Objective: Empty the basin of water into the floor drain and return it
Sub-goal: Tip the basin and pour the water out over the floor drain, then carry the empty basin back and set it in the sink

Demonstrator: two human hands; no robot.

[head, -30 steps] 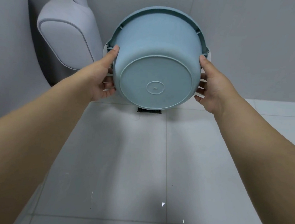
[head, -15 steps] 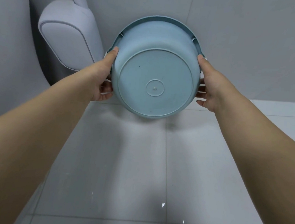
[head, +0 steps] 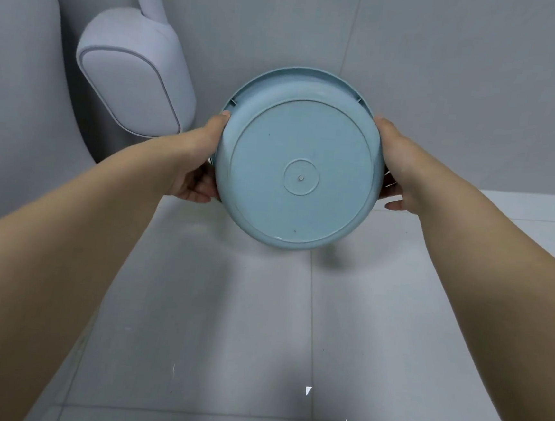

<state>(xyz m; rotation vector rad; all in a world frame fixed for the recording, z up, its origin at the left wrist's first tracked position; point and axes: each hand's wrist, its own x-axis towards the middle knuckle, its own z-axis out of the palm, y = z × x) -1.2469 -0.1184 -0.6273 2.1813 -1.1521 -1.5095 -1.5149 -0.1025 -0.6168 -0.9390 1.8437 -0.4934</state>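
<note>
Right now the basin [head: 297, 175] is held up in the air, tipped so far over that its round underside faces the camera and its mouth points away, toward the wall and floor beyond. Only the bottom shows: a flat pale blue disc with a raised ring and a small nub at its centre, and a strip of the rim along the top edge. Its inside is hidden, so whether any water is left in it cannot be told. No water is seen falling from it.

Both hands grip it at the sides. The left hand [head: 196, 166] is closed on the left edge, thumb laid along the outer wall and fingers curled under out of sight. The right hand [head: 399, 167] is closed on the right edge the same way, thumb on the wall, fingertips showing below the rim. Both bare forearms reach in from the bottom corners.

Beneath the basin lies the pale tiled floor [head: 226, 323], shaded under the basin. Behind it stands the grey tiled wall [head: 449, 74]. To the left, near the left hand but apart from it, a white toilet brush holder [head: 129, 86] leans beside a white toilet [head: 13, 103].
</note>
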